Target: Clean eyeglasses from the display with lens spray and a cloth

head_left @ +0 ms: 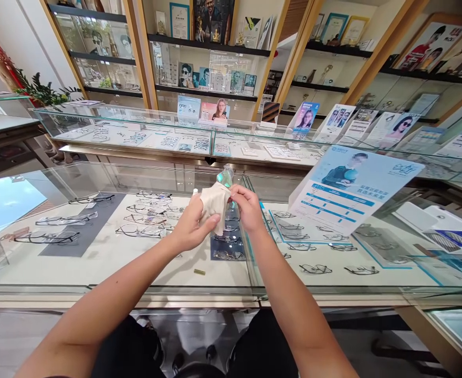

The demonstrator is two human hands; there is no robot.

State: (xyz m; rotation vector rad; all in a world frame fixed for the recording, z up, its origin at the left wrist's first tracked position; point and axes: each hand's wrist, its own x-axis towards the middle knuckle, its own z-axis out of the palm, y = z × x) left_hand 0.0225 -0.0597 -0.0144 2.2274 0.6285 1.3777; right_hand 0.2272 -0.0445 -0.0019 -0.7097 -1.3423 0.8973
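My left hand [193, 223] is closed around a cream cleaning cloth [214, 202], with the thumb pressed against its front. Out of the cloth's top shows a lens [224, 179] with a green-blue sheen, seemingly part of a pair of glasses; the cloth and fingers hide most of it. My right hand [248, 206] pinches with thumb and fingertips at the right edge of the cloth and lens. Both hands are held together above the glass counter [144, 268]. Inside the counter, several eyeglass frames [142, 231] lie in rows to the left and under the hands.
A blue-and-white sign [357, 189] stands tilted on the counter to the right. Beside it lie a white box and a blue patterned leaflet [457, 239]. A second glass showcase [156, 139] with more glasses runs across behind. Display shelves [211, 44] line the wall.
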